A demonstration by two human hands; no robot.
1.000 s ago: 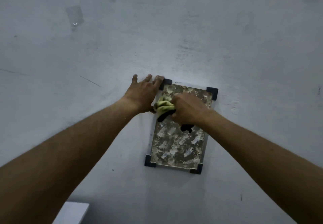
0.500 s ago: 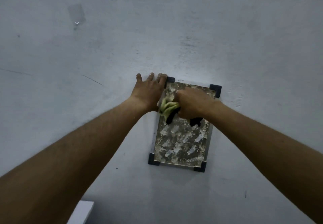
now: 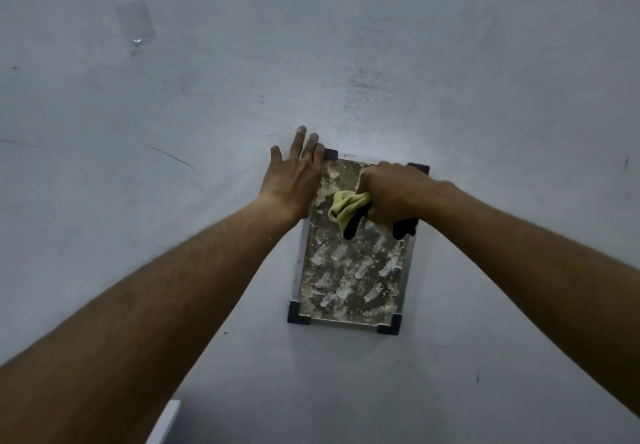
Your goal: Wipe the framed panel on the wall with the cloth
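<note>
A framed panel (image 3: 349,270) hangs on the grey wall, with a mottled brown and white face, a silver frame and black corner pieces. My right hand (image 3: 391,194) presses a bunched yellow-green and black cloth (image 3: 346,209) against the panel's upper right part, and covers its top right corner. My left hand (image 3: 294,180) lies flat with fingers spread over the panel's upper left edge and the wall beside it, next to the top left corner piece.
The grey wall (image 3: 485,97) fills the view, scuffed and scratched. A patch of clear tape (image 3: 135,24) sticks to it at the upper left. A white edge of some object (image 3: 166,423) shows at the bottom left.
My right hand has slid the cloth from the panel's upper left to its upper right. The left hand stays on the upper left edge, its fingers reaching a little higher.
</note>
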